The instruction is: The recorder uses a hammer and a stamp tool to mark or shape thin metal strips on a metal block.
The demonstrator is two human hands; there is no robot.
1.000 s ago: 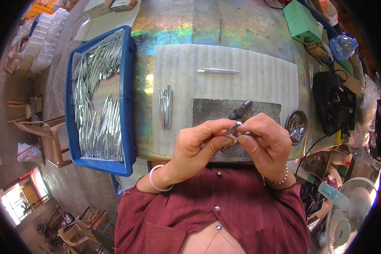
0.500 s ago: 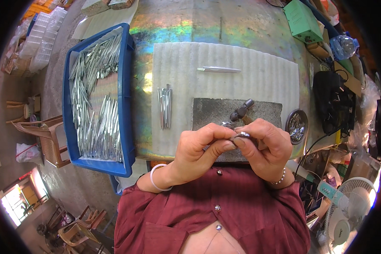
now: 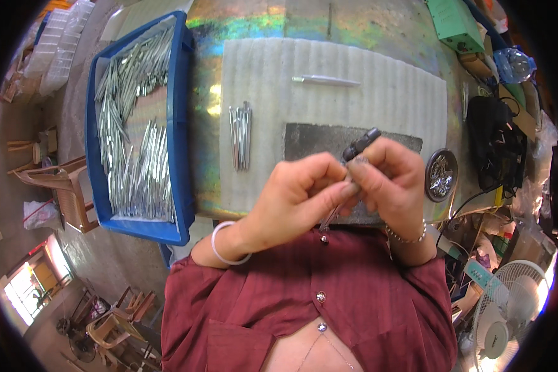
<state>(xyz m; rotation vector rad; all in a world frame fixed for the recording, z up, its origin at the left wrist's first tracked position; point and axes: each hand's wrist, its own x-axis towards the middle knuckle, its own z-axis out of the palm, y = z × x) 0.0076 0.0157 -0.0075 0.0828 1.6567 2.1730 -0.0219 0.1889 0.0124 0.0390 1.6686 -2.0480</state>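
Note:
My left hand point(image 3: 307, 191) and my right hand point(image 3: 392, 180) meet in front of my chest, with thumbs and fingertips pinched together. A thin silvery rod point(image 3: 332, 215) shows below the fingers, slanting toward my shirt; its upper end is hidden in the pinch. Just beyond my fingertips is the dark head of a hammer point(image 3: 361, 145), its handle covered by my right hand. Under the hands lies a dark grey slab point(image 3: 313, 141), partly hidden. To the right of my right hand stands a round dark dish point(image 3: 429, 186) of small shiny metal pieces.
A blue tray point(image 3: 178, 124) filled with slender metal rods stands at left. On the white foam sheet point(image 3: 266, 68) lie a small bundle of rods point(image 3: 240, 137) and a single pale rod point(image 3: 326, 80). A black bag point(image 3: 487, 139) and a fan point(image 3: 508, 310) are at right.
My hands have turned, and a thin rod now shows below the fingers. The small dark shiny piece seen between my fingertips earlier is mostly covered. The whole view has shifted slightly.

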